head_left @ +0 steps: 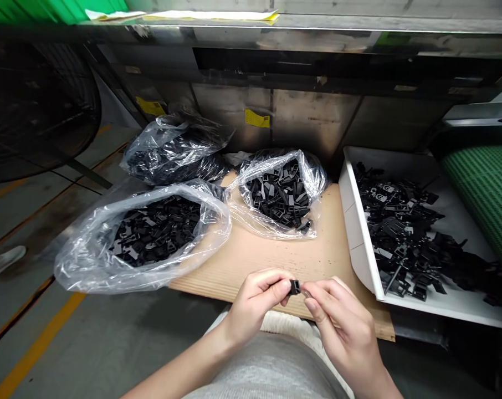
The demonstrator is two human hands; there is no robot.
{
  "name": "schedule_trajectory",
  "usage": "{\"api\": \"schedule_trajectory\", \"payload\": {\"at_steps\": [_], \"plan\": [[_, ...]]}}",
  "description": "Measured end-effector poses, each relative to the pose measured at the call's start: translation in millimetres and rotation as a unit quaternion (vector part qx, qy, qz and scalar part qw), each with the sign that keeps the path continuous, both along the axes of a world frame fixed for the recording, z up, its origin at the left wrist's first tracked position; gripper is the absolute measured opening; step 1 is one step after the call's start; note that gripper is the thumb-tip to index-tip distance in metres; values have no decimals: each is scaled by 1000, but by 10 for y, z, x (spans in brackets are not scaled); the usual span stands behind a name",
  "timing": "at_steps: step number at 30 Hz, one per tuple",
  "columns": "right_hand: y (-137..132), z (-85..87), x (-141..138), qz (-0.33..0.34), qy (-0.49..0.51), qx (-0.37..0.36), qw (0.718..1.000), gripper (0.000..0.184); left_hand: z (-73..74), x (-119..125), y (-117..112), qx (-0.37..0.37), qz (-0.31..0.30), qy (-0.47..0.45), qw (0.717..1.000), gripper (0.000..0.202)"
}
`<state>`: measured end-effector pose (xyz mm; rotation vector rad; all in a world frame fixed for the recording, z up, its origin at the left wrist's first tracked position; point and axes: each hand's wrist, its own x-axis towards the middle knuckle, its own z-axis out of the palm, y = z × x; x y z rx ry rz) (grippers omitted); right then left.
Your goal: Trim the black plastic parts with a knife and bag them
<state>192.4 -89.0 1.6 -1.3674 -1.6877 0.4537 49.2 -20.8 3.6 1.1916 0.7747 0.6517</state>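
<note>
Between the thumb and fingers of my left hand (259, 302) is a small black plastic part (295, 287) with a square opening at its end. My right hand (344, 318) is closed in a pinch just to the right of it, close to the part's open end. Something thin and pale may be between those fingertips, but it is too small to make out. Both hands are over the front edge of a cardboard sheet (271, 260), in front of my grey shirt.
Clear plastic bags of black parts stand on the cardboard: one at left (88, 263), one in the middle (271, 230), one behind (172, 144). At right is a white tray (365, 260) of black parts, beside a green conveyor belt (483, 188). A fan (39, 105) stands left; a shoe (5, 261) shows.
</note>
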Motion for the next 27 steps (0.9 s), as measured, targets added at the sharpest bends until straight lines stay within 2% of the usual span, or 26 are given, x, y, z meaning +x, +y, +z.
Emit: {"api": "schedule_trajectory", "payload": {"at_steps": [6, 12, 17, 27], "plan": [[52, -34, 6, -32, 2, -51, 998, 18, 15, 8, -44, 17, -31, 16, 999, 22], [62, -57, 105, -49, 97, -68, 992, 18, 37, -4, -47, -23, -12, -4, 1000, 23], [32, 16, 94, -3, 85, -97, 992, 22, 21, -5, -37, -65, -43, -18, 997, 25], [-9, 55, 46, 53, 65, -120, 989, 29, 23, 15, -42, 11, -35, -1, 999, 26]]}}
